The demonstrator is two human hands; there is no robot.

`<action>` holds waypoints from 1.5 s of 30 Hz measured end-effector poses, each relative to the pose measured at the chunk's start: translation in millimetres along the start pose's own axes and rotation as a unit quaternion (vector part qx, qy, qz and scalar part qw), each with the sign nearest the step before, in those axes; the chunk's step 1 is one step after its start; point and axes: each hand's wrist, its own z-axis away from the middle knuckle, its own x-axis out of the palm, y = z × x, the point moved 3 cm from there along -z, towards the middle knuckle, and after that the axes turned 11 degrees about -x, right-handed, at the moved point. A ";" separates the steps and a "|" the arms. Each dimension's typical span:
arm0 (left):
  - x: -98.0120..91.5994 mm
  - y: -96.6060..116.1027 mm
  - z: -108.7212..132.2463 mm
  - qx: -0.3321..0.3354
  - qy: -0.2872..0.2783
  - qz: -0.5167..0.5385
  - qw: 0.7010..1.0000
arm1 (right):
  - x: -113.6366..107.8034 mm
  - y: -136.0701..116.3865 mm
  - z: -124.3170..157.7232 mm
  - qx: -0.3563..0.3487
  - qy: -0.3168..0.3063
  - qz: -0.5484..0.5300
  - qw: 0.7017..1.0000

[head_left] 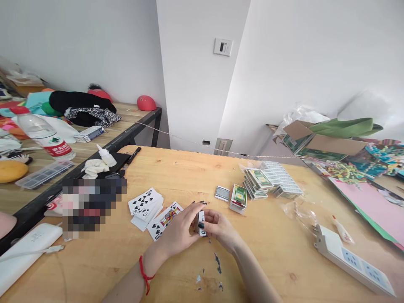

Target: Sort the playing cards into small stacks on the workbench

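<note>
Both my hands meet over the middle of the wooden table, closed round a small stack of playing cards held on edge. My left hand, with a red string at the wrist, curls over the stack from the left. My right hand grips it from the right. Just left of my hands lie fanned face-up cards: spades and a jack with other cards. A small face-down pile and an upright green card box sit beyond my hands.
Stacks of boxed card decks lie at the back right, with a white power strip near the right edge. A black tray with a glue bottle is at the back left. A second table holds a water bottle.
</note>
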 end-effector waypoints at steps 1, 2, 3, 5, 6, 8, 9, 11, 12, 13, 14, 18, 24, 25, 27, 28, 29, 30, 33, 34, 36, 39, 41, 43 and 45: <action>0.1 -0.1 0.1 0.003 0.000 -0.003 1.000 | 0.3 -1.3 0.0 -0.008 0.007 0.013 1.000; 0.3 -0.3 0.1 0.006 -0.001 -0.007 1.000 | 0.8 -2.9 0.1 -0.015 0.014 0.026 0.999; 0.6 -0.4 0.2 0.009 -0.001 -0.010 1.000 | 1.4 -4.5 0.2 -0.022 0.020 0.038 0.999; 1.0 -0.8 0.4 0.013 -0.003 -0.017 1.000 | 2.7 -7.3 0.6 -0.033 0.030 0.057 0.997; 1.2 -0.9 0.5 0.015 -0.002 -0.019 1.000 | 3.1 -8.1 0.8 -0.035 0.033 0.064 0.997; 1.1 -0.9 0.5 0.017 0.000 -0.021 1.000 | 3.5 -8.5 1.0 -0.037 0.035 0.071 0.996; 0.8 -0.6 0.5 0.019 0.002 -0.022 1.000 | 3.4 -8.1 1.1 -0.037 0.034 0.074 0.996; 0.1 0.4 0.5 0.021 0.004 -0.025 0.999 | 3.1 -6.7 1.1 -0.035 0.028 0.077 0.996; -0.3 1.2 0.5 0.022 0.004 -0.027 0.999 | 3.0 -6.0 1.1 -0.036 0.024 0.079 0.996; -0.7 2.0 0.5 0.022 0.004 -0.028 0.999 | 3.0 -5.4 1.1 -0.037 0.021 0.081 0.996; -0.9 2.7 0.5 0.023 0.002 -0.028 0.999 | 3.0 -5.0 1.1 -0.037 0.018 0.082 0.996; -0.3 3.3 0.7 0.021 0.000 -0.023 0.999 | 3.4 -4.3 1.2 -0.036 0.021 0.078 0.996; 3.8 -0.6 1.5 -0.002 0.006 0.021 1.000 | 7.2 -3.8 1.6 -0.026 0.022 0.028 0.999; 4.0 -0.1 1.6 -0.007 0.004 0.034 0.999 | 8.2 -3.4 1.6 -0.024 0.018 0.018 0.999; 3.3 2.2 1.8 -0.015 -0.001 0.059 0.998 | 9.6 -2.4 1.6 -0.022 0.011 0.001 1.000; 2.7 3.8 1.8 -0.018 -0.004 0.069 0.997 | 9.9 -1.9 1.5 -0.020 0.009 -0.005 1.000; 1.9 5.5 1.8 -0.021 -0.006 0.075 0.997 | 10.0 -1.5 1.5 -0.017 0.010 -0.009 1.000; 1.1 7.1 1.8 -0.022 -0.008 0.079 0.997 | 9.8 -1.2 1.6 -0.014 0.012 -0.009 1.000; -0.9 10.2 2.1 -0.020 -0.011 0.075 0.997 | 8.8 -1.5 1.9 -0.007 0.023 0.008 1.000; -1.2 10.5 2.2 -0.018 -0.015 0.071 0.997 | 8.7 -2.0 2.1 -0.007 0.024 0.016 1.000; -1.8 10.4 2.3 -0.014 -0.025 0.061 0.998 | 8.6 -3.4 2.5 -0.008 0.022 0.029 0.999; -2.7 9.1 2.0 -0.009 -0.046 0.052 0.998 | 7.7 -6.0 2.9 -0.008 0.015 0.045 0.999; -3.5 7.8 1.4 -0.006 -0.055 0.047 0.997 | 5.7 -8.2 3.1 -0.013 0.017 0.055 0.998; -3.9 5.9 0.4 -0.005 -0.058 0.039 0.998 | 3.3 -10.1 3.2 -0.016 0.024 0.063 0.998; -3.9 3.9 -0.5 -0.008 -0.054 0.029 0.998 | 1.7 -10.6 3.4 -0.014 0.030 0.063 0.997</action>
